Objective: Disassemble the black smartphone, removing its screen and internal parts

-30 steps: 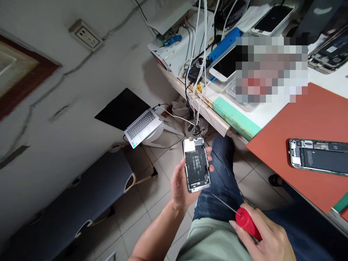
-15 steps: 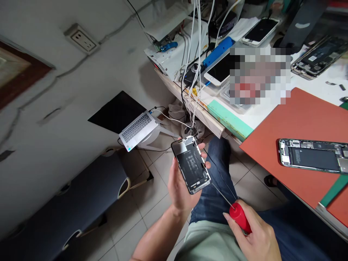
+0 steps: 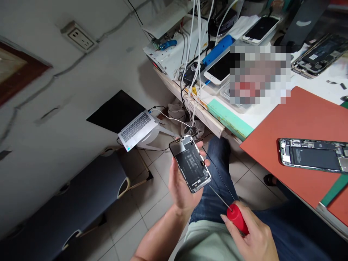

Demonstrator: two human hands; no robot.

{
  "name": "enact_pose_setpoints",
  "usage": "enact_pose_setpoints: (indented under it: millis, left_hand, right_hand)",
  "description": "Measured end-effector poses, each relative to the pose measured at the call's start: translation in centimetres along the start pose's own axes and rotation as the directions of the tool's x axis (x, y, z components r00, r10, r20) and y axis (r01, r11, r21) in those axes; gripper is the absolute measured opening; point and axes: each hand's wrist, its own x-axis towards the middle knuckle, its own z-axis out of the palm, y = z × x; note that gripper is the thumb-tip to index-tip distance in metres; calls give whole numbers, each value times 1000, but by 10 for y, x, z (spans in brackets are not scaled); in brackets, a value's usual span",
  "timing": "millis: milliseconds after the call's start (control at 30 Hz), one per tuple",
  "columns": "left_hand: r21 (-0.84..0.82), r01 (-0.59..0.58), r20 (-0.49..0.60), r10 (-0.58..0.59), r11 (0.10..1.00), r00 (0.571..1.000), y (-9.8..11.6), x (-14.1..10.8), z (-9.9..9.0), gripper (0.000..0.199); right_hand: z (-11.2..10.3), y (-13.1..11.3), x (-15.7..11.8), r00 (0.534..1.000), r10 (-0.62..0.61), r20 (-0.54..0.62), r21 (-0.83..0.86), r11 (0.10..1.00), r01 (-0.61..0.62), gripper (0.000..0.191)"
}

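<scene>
My left hand is closed around the edges of a phone screen, its inner side facing up with a dark backing and metal frame. In my right hand is the red handle of a tool with a thin metal shaft. The shaft's tip sits just off the lower right corner of the screen, seemingly apart from it. A thin black cable runs up from near the handle. On the red-orange mat at right lies an opened phone body, battery and board exposed.
An open laptop rests on a white stool at left, beside a dark folding chair. White cables hang over the workbench edge. Other phones and a blue tool lie farther back; part of the bench is pixelated.
The screen has moved slightly up and left in my left hand. My right hand has shifted slightly left and down, and the tool tip has drawn away from the screen's corner.
</scene>
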Motion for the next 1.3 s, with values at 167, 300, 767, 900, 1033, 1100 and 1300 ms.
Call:
enact_pose_setpoints:
  millis: [167, 300, 767, 900, 1033, 1100, 1300]
  left_hand:
    - [-11, 16, -1, -16, 1000, 1000, -1, 1, 1, 53]
    - [-30, 19, -16, -20, 999, 1000, -2, 0, 2, 52]
    - [-49, 65, 8, -65, 997, 998, -8, -1, -2, 60]
    - [-99, 86, 24, -84, 991, 996, -8, -2, 0, 62]
    - [-98, 92, -10, -93, 991, 996, -9, -2, 2, 61]
    - [-76, 93, -16, -94, 993, 995, -9, -2, 2, 61]
    - [-55, 102, -9, -102, 993, 995, -11, -1, 1, 60]
  right_hand:
    - [0, 1, -6, 999, -9, 31, 11, 1000, 9, 36]
    - [-4, 2, -6, 1000, 17, -2, 19, 1000, -17, 34]
    - [0, -1, -1, 999, 41, -21, 39, 998, -40, 32]
    - [1, -2, -2, 999, 27, -18, 28, 999, -26, 33]
    - [1, -3, -3, 1000, 5, -30, 20, 1000, -5, 33]
    - [1, -4, -3, 1000, -5, -30, 15, 1000, 5, 33]
    - [2, -7, -2, 1000, -17, -21, 16, 1000, 17, 34]
